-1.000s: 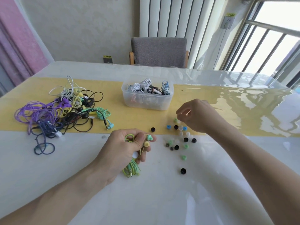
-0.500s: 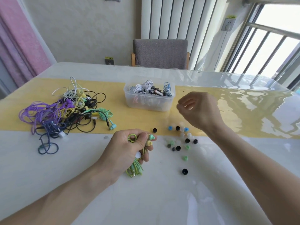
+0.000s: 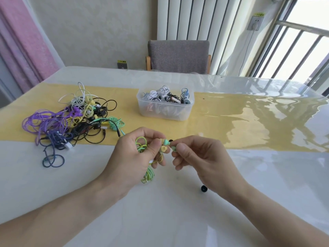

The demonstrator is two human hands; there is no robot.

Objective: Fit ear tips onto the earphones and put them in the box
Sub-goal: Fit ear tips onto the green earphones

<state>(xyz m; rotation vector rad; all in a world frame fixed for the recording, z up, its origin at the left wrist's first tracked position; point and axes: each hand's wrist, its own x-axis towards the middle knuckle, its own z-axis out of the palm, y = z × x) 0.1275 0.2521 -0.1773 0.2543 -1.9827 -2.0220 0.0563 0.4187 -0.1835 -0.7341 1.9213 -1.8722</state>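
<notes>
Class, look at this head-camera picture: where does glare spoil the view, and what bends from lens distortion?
Head view: window light throws wavy glare across the glossy table cover at right, washing out the yellow runner there; the window is overexposed; the radiator and window bars lean from wide-angle distortion; the left hand, right hand and green ear tip stay fairly sharp.

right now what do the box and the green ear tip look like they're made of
Box: looks like clear, slightly frosted plastic, since the coiled earphones inside show through its walls. Green ear tip, pinched by the right hand: probably soft matte silicone or rubber, but too small to be sure.
</notes>
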